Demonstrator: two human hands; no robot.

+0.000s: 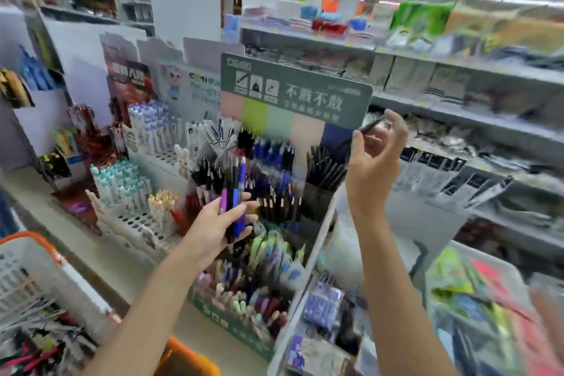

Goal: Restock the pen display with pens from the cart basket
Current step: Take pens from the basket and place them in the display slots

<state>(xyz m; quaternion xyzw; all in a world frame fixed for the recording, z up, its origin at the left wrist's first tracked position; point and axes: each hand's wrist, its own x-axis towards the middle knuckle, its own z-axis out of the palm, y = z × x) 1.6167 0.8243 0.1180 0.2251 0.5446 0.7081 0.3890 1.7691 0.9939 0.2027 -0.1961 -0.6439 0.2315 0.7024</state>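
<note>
Several pens point(236, 189) are bunched in my left hand point(213, 223). My fingers are wrapped round a purple, a blue and some dark ones, held upright in front of the display's middle rows. My right hand point(377, 159) is up high, pinching one black pen point(367, 129) between thumb and fingertips. Its low end is aimed at the black slot point(325, 166) in the back right corner of the display point(294, 87), just under the green header. It's above the slot, not in yet.

My take on this bit: that slot already looks packed and its pens lean every which way. I'd steer the tip into a gap near the edge and let it slide down alongside the others. Jabbing it in would probably knock neighbours into the blue row next door. I'd also keep the left-hand bunch clear of the front rows, since it's hovering right over them. Black goes with black.

The basket point(27, 236), orange rim, sits at the lower left, well apart from the display. Plenty more pens are heaped in it, so I reckon there's a fair way to go.

The display stands on a pale counter point(100, 253), with other pen racks point(137, 192) along the counter's left side. Shelves point(457, 70) of packaged stuff run along the right, with bins point(476, 268) of packets below. It's all a bit blurry, so I can't read the labels.
</note>
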